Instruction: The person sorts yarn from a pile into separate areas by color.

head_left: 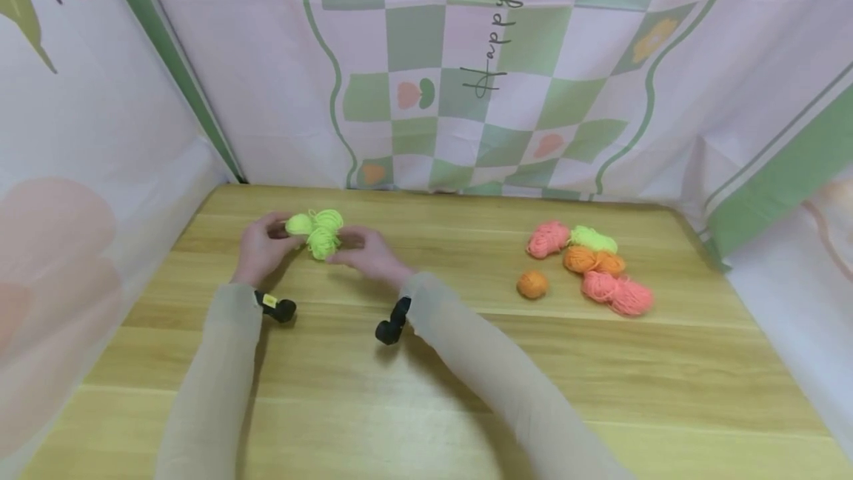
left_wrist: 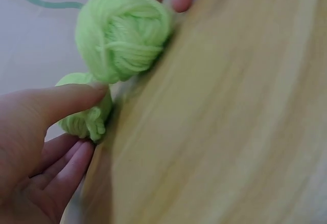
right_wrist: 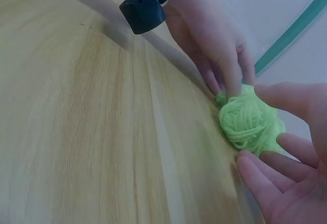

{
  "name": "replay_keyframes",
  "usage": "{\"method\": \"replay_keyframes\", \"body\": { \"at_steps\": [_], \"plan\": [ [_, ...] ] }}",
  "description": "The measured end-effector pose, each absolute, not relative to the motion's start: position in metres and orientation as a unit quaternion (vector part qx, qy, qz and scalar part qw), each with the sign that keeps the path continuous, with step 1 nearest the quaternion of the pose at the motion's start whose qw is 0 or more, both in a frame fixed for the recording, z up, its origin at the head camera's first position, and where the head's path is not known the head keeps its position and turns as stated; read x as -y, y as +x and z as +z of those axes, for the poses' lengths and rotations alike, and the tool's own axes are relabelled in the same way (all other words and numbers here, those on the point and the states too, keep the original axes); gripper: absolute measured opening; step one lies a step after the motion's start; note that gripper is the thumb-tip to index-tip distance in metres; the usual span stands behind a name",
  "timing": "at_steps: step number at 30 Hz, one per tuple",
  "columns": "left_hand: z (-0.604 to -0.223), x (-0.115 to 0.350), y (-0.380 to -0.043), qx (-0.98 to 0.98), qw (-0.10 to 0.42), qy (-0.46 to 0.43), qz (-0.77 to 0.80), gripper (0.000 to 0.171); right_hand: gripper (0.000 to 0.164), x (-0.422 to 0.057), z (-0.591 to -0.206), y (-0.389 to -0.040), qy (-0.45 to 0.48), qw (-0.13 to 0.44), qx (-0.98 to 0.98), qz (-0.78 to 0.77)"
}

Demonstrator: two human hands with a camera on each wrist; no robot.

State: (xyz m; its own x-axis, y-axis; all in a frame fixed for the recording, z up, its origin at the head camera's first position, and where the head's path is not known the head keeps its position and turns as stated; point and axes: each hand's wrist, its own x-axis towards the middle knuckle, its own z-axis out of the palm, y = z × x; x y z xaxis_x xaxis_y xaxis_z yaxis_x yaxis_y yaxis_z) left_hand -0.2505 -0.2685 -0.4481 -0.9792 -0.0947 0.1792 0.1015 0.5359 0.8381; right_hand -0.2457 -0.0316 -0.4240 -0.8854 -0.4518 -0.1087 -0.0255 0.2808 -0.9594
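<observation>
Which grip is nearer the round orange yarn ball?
Right. The right grip is left of the orange yarn ball, at the held green yarn; the left grip is farther left, at its far end.

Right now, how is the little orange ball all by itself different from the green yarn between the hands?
The orange ball is orange, while the green yarn is bright yellow-green. The orange ball is one round lump; the green yarn is a bunch of lumps. The left hand and right hand hold the green yarn, but nobody touches the orange ball. Both are wound-up yarn.
</observation>
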Motion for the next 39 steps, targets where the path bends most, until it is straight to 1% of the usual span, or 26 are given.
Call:
{"method": "replay_keyframes", "body": {
  "at_steps": [5,10,18,23,27,39],
  "plan": [
    [-0.448,0.272,-0.249,0.869,0.094,0.002,-0.485,0.054,0.069,0.021,-0.42,-0.246,-0.149,0.183,-0.775,-0.586],
    [-0.449,0.273,-0.25,0.872,0.09,0.003,-0.481,0.054,0.069,0.006,-0.41,-0.248,-0.157,0.18,-0.76,-0.604],
    [-0.448,0.272,-0.249,0.873,0.091,0.004,-0.479,0.054,0.062,-0.029,-0.38,-0.257,-0.167,0.114,-0.764,-0.613],
    [-0.447,0.271,-0.248,0.872,0.091,0.005,-0.482,0.053,0.061,-0.061,-0.364,-0.261,-0.187,0.069,-0.75,-0.631],
    [-0.448,0.271,-0.248,0.87,0.094,0.004,-0.483,0.052,0.06,-0.092,-0.355,-0.262,-0.19,0.047,-0.764,-0.615],
    [-0.449,0.27,-0.248,0.868,0.099,0.009,-0.487,0.049,0.061,-0.187,-0.344,-0.262,-0.115,0.008,-0.797,-0.594]
  ]
}}
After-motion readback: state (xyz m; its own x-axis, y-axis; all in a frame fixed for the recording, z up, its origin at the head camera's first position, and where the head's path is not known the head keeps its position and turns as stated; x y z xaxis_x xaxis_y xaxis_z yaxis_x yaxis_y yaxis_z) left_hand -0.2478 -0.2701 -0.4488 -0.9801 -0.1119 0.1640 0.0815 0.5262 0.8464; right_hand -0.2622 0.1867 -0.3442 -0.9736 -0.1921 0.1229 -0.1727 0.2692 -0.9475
